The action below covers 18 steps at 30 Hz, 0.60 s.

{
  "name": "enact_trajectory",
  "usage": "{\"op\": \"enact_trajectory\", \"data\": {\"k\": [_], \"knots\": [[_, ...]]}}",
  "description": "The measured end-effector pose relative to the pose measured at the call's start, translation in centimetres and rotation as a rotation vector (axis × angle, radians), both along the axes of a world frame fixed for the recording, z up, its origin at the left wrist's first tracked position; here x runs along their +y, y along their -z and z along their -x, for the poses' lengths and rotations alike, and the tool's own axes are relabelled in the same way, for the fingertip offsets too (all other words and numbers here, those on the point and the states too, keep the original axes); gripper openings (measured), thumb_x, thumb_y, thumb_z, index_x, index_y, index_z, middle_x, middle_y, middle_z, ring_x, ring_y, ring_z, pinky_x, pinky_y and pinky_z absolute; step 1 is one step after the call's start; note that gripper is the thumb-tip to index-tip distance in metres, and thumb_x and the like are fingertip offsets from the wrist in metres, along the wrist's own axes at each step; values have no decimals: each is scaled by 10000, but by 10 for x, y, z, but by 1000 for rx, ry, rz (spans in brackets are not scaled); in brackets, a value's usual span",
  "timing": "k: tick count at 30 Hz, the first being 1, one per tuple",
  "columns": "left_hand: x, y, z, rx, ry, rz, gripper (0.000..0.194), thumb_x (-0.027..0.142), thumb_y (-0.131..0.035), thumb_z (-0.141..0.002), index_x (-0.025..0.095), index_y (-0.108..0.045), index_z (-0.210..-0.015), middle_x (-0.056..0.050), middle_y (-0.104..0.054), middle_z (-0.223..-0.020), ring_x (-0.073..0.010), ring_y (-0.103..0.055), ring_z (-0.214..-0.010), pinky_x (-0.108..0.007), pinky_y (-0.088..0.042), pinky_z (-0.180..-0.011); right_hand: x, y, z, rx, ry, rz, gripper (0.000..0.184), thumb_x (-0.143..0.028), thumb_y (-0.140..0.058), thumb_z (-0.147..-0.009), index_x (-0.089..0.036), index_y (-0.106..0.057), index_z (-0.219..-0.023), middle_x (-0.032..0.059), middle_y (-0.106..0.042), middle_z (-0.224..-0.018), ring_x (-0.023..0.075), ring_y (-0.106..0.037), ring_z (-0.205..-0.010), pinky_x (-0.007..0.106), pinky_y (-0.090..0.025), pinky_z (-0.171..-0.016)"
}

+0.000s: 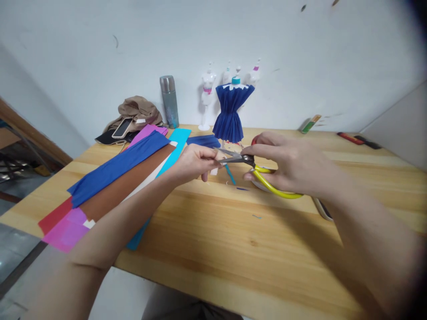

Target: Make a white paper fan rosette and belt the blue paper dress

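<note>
In my right hand [287,160] is a pair of scissors [263,178] with yellow-coated handles, a bit of red showing at the upper one. The dark blades point left and stand slightly apart. My left hand [196,162] is pinched closed right at the blade tips; whatever lies between its fingers is too small to make out. Just behind the hands stands a small dress form wearing a pleated navy-blue dress [230,111] with a teal neck band. A folded dark blue piece [205,141] lies behind my left hand. A thin teal strip [231,174] rests below the blades.
Coloured crepe sheets, with a blue sheet [120,166] and a brown sheet [130,182], are stacked at the left. Behind them are a phone [122,128], brown cloth [140,109] and a flask [170,102]. White mini dress forms [208,91] line the wall. A red-and-black tool [358,140] lies far right.
</note>
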<state>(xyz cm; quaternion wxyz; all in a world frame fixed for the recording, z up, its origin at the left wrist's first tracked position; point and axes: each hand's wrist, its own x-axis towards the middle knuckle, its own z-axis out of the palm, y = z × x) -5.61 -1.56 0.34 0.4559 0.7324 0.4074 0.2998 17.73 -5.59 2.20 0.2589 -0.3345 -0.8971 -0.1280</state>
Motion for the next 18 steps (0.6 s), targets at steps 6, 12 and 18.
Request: {"op": "enact_trajectory", "data": {"k": [6,12,18], "knots": [[-2,-3,1,36,-1,29,166,213,-699,-791,128,-694,-648,52,-495,-370,-54,-439,-330,-161,-267,-355,1,2,-1,-6,20,-31,290,-317,-618,-896,-180,-730,-1126,125,-711,-953,231,-668,-750,310,-459,-599],[-3,-5,0,2,10,99,85,175,-692,-781,118,-716,-724,47,-553,-433,-55,-483,-335,-155,-289,-336,3,4,-3,-17,45,-77,278,-308,-622,-887,-188,-755,-1099,120,-729,-948,193,-645,-662,285,-421,-553],[0,0,0,-44,38,159,78,146,-668,-780,96,-726,-794,-15,-695,-616,-55,-535,-348,-152,-293,-310,5,7,-7,-64,91,-106,300,-320,-662,-867,-199,-761,-1122,100,-739,-916,185,-638,-640,278,-401,-534]]}}
